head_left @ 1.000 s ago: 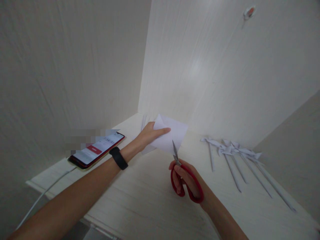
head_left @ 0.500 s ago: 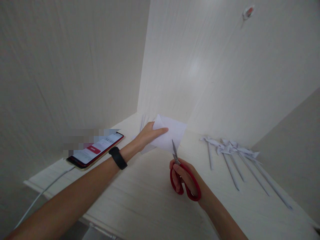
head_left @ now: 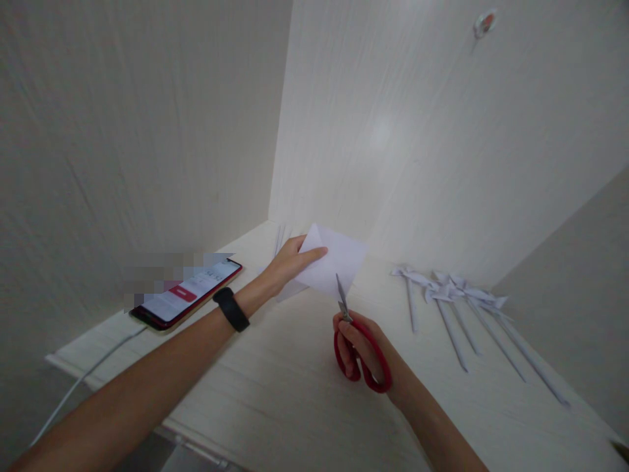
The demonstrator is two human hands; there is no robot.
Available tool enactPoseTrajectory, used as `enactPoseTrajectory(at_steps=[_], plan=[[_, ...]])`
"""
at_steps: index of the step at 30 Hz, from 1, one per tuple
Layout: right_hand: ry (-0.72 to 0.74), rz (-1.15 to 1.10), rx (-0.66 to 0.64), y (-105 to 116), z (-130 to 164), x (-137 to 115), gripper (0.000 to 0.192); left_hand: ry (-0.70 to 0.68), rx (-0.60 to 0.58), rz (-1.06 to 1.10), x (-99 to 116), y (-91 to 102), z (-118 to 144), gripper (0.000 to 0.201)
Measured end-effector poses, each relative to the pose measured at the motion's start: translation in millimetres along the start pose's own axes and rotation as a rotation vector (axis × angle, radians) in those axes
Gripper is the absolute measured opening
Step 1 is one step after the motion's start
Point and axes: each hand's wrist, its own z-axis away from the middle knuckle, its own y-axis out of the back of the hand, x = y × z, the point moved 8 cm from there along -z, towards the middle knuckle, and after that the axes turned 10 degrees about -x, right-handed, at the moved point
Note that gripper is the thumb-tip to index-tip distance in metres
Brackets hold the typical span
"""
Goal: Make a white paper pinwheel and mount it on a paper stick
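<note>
Scissors (head_left: 345,313), red-looped, metal-bladed, gripped in right hand (head_left: 358,333); blades overlap near edge of flat white paper sheet (head_left: 344,259). Left hand (head_left: 289,263) pinches sheet's left side. Versus one second earlier: left thumb covers slightly less sheet; scissors grip unchanged. White stemmed paper pinwheels (head_left: 435,290) lie right of sheet.

Bare tabletop (head_left: 280,393) between forearms (head_left: 162,379), scissors (head_left: 346,315) blocking right
</note>
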Motion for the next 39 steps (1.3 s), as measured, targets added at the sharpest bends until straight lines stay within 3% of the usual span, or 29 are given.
enactPoseTrajectory(at_steps=[5, 12, 17, 23, 31, 39], plan=[[0.010, 0.010, -0.015, -0.7, 0.0, 2.8, 0.028, -0.011, -0.001, -0.041, -1.2, 0.2, -1.1, 0.036], [0.014, 0.008, -0.010, -3.2, 3.0, -0.6, 0.027, -0.019, 0.057, -0.300, 3.7, 4.7, -3.0, 0.037], [-0.029, 0.017, 0.007, -1.6, 2.6, 1.1, 0.026, -0.040, 0.070, -0.362, 4.6, 6.1, -3.3, 0.037], [-0.076, -0.020, 0.067, 4.6, 2.4, 3.0, 0.025, -0.056, 0.063, -0.371, 6.2, 6.3, -2.6, 0.038], [-0.026, -0.173, 0.005, 0.5, 5.0, 0.0, 0.031, -0.050, 0.067, -0.363, 6.8, 6.7, -2.8, 0.036], [-0.016, -0.179, -0.047, 0.5, 6.5, 8.6, 0.040, -0.041, 0.062, -0.348, 0.3, 7.5, -3.4, 0.036]])
